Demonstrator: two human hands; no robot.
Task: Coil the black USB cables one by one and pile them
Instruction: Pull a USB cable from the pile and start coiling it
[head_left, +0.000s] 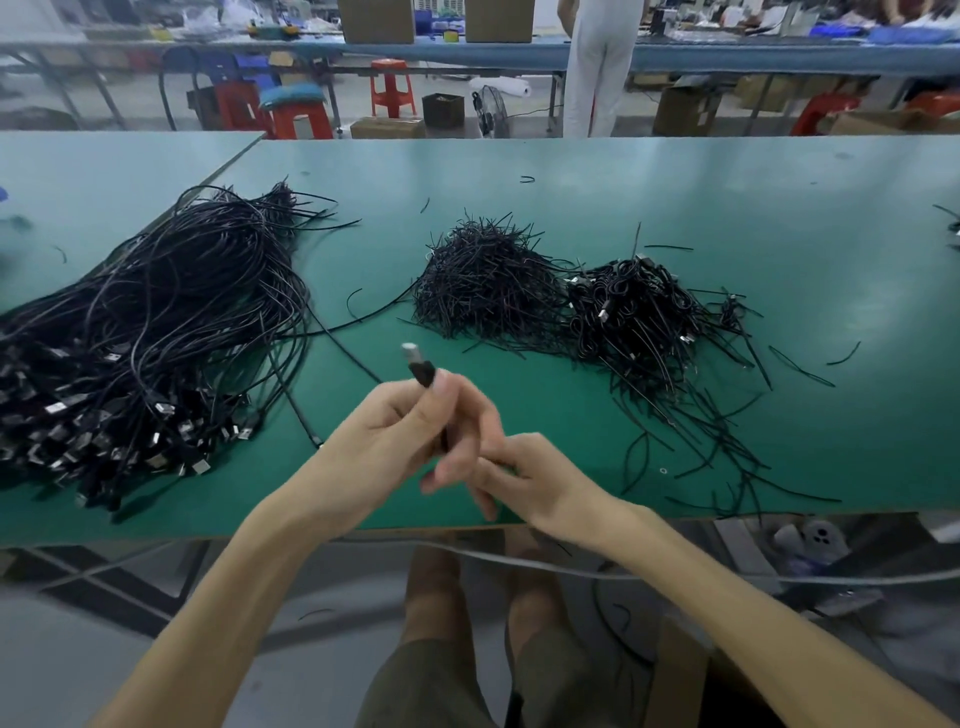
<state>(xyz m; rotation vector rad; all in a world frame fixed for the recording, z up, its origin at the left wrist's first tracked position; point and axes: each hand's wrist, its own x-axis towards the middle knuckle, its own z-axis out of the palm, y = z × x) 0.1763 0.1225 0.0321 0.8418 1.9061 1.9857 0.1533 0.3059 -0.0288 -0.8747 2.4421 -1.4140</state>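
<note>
My left hand (400, 436) pinches a black USB cable just below its plug (418, 364), which sticks up with its silver tip toward the table's far side. The cable runs down behind the fingers, and my right hand (524, 478) sits right beside it with fingers curled; it seems to pinch the cable lower down, though blur hides the contact. A large bundle of uncoiled black USB cables (156, 332) lies on the left of the green table (727, 197). A pile of coiled cables (639, 312) lies to the right of centre.
A heap of short black twist ties (483, 283) sits at the centre, touching the coiled pile. Loose ties are scattered over the right part of the table. Past the far edge are red stools, cardboard boxes and a standing person (597, 67).
</note>
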